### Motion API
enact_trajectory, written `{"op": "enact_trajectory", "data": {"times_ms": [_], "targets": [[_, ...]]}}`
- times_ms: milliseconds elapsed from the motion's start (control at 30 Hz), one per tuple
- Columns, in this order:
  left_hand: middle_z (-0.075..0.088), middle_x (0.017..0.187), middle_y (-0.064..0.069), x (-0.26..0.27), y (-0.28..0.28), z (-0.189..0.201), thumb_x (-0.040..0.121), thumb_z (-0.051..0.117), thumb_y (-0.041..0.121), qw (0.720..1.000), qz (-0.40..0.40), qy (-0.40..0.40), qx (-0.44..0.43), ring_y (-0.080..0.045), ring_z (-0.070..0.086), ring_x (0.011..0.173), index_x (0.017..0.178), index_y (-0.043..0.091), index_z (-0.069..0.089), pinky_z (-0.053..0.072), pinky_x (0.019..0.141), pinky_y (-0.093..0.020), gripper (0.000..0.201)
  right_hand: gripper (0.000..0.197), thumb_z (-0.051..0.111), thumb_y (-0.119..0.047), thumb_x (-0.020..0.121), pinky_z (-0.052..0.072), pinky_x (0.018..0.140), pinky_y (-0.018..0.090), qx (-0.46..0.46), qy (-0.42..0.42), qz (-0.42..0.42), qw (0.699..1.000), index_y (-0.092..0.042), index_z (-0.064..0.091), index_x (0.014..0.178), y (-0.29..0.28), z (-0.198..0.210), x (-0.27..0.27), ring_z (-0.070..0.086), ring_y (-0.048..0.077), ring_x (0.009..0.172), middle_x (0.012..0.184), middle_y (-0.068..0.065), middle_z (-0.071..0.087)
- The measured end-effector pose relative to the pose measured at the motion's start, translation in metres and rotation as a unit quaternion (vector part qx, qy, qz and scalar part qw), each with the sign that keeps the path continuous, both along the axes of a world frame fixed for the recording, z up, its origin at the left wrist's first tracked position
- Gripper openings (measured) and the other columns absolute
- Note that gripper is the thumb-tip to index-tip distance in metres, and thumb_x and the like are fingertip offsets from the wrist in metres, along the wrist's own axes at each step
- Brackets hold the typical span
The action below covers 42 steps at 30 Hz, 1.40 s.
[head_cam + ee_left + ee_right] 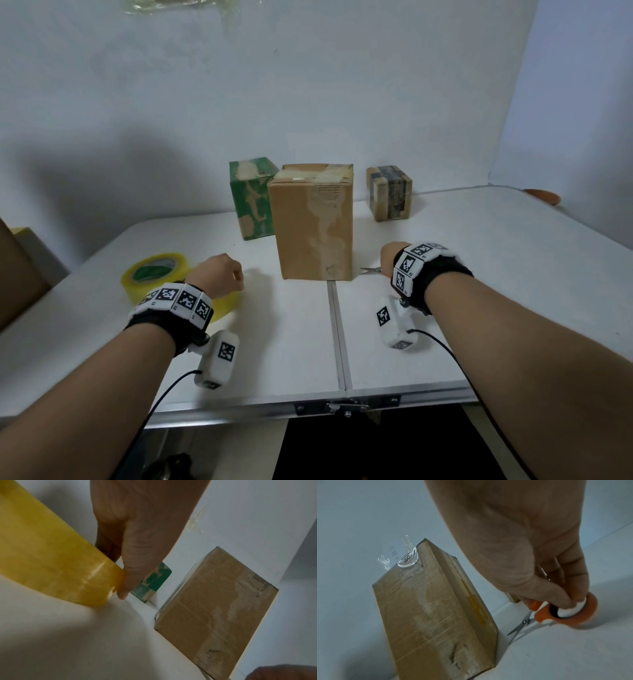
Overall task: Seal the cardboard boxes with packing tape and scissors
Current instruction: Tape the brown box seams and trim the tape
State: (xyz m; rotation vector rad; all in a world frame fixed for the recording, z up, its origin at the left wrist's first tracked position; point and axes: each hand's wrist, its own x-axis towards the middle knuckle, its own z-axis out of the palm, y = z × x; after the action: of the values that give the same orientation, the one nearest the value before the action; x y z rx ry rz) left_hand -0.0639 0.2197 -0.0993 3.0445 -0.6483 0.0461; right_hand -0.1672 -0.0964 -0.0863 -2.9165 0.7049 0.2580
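A tall brown cardboard box (pixel 313 222) stands upright mid-table, its top flaps shut under clear tape (pixel 409 562). Behind it stand a green box (pixel 251 198) and a small box wrapped in dark tape (pixel 388 193). My left hand (pixel 236 277) holds the yellow packing tape roll (pixel 154 277), which lies flat left of the box; the thumb (pixel 135 568) presses the roll's outer wall (pixel 51 554). My right hand (pixel 385 267) grips the orange-handled scissors (pixel 544 614) lying on the table right of the box (pixel 436 608), fingers through a handle loop, blades slightly apart.
The white folding table (pixel 479 274) has a metal seam (pixel 337 335) down its middle and a latch (pixel 346 407) at the front edge. A brown cardboard piece (pixel 17 274) stands off the left edge. Scraps of clear tape (pixel 171 7) cling to the wall.
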Motion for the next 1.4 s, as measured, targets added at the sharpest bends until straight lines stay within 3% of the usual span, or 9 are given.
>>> {"op": "enact_trajectory", "data": {"times_ms": [133,300,433,567,767,1000,1100,1233,1400], "targets": [[0.05,0.117,-0.004,0.004,0.001,-0.005,0.086,0.065,0.027,1.0,0.016,-0.002,0.004,-0.023,0.059,0.095,0.094,0.019,0.069,0.048,0.081,-0.031,0.012,0.029,0.056,-0.015,0.092,0.049,0.095,0.042,-0.014,0.014,0.005,1.0,0.0,0.063,0.116,0.002,0.001,0.002,0.061,0.037,0.111,0.119,0.016,0.063],[0.034,0.144,0.0,0.0,-0.003,-0.002,0.087,0.066,0.035,0.999,0.022,0.015,0.036,-0.022,0.057,0.113,0.146,0.027,0.037,0.052,0.09,-0.036,0.066,0.026,0.048,-0.009,0.096,0.043,0.079,0.03,0.107,-0.303,-0.019,0.947,-0.014,0.069,0.112,0.004,0.031,0.001,0.062,0.028,0.105,0.114,0.005,0.065],[0.047,0.135,-0.006,-0.019,-0.015,0.029,0.094,0.048,0.054,0.995,0.056,-0.027,0.072,-0.025,0.058,0.112,0.134,0.02,0.053,0.051,0.089,-0.038,0.053,0.024,0.052,-0.004,0.094,0.053,0.077,0.026,0.331,-0.533,0.008,0.778,-0.017,0.071,0.1,0.012,0.057,0.014,0.06,0.006,0.085,0.095,-0.011,0.065],[0.069,0.1,-0.001,-0.039,-0.037,0.083,0.097,0.048,0.044,0.994,-0.003,-0.064,-0.094,-0.022,0.063,0.093,0.104,0.022,0.07,0.048,0.074,-0.03,0.032,0.021,0.053,-0.024,0.098,0.049,0.088,0.021,0.357,-0.507,0.12,0.775,-0.026,0.072,0.105,0.022,0.074,0.032,0.062,0.005,0.1,0.108,-0.009,0.07],[0.07,0.109,-0.012,-0.05,-0.099,0.117,0.099,0.051,0.023,0.721,-0.148,0.329,-0.592,-0.02,0.066,0.103,0.109,0.006,0.07,0.048,0.095,-0.033,0.026,0.026,0.052,-0.031,0.098,0.037,0.078,0.002,0.323,-0.46,0.166,0.81,-0.027,0.076,0.106,0.013,0.065,0.048,0.061,0.002,0.102,0.114,-0.01,0.071],[0.07,0.116,-0.01,-0.036,-0.127,0.078,0.097,0.049,0.016,0.641,-0.103,0.406,-0.643,-0.02,0.065,0.112,0.117,0.006,0.066,0.05,0.097,-0.028,0.029,0.022,0.062,-0.038,0.092,0.046,0.097,0.023,0.34,-0.434,0.178,0.815,-0.025,0.078,0.102,-0.001,0.064,0.054,0.062,0.002,0.107,0.112,-0.008,0.072],[0.071,0.111,-0.015,-0.026,-0.117,0.063,0.095,0.05,0.011,0.669,-0.05,0.4,-0.624,-0.024,0.067,0.107,0.111,0.0,0.067,0.052,0.094,-0.031,0.026,0.021,0.062,-0.034,0.093,0.043,0.094,0.015,0.348,-0.457,0.19,0.796,-0.024,0.079,0.101,0.005,0.06,0.056,0.061,-0.003,0.107,0.112,-0.013,0.072],[0.073,0.103,-0.013,-0.014,-0.087,0.051,0.096,0.051,0.014,0.801,0.056,0.314,-0.506,-0.025,0.07,0.099,0.105,0.001,0.067,0.054,0.09,-0.036,0.022,0.022,0.06,-0.034,0.095,0.04,0.08,0.004,0.319,-0.469,0.199,0.799,-0.023,0.078,0.1,0.012,0.058,0.059,0.059,-0.012,0.094,0.106,-0.019,0.071],[0.071,0.078,-0.001,-0.005,-0.089,0.091,0.093,0.054,0.031,0.859,0.041,-0.025,-0.509,-0.018,0.067,0.073,0.088,0.016,0.071,0.057,0.067,-0.033,0.023,0.026,0.057,-0.033,0.096,0.043,0.076,0.008,0.293,-0.482,0.197,0.802,-0.016,0.077,0.093,0.015,0.057,0.06,0.06,-0.011,0.087,0.095,-0.024,0.07]]}}
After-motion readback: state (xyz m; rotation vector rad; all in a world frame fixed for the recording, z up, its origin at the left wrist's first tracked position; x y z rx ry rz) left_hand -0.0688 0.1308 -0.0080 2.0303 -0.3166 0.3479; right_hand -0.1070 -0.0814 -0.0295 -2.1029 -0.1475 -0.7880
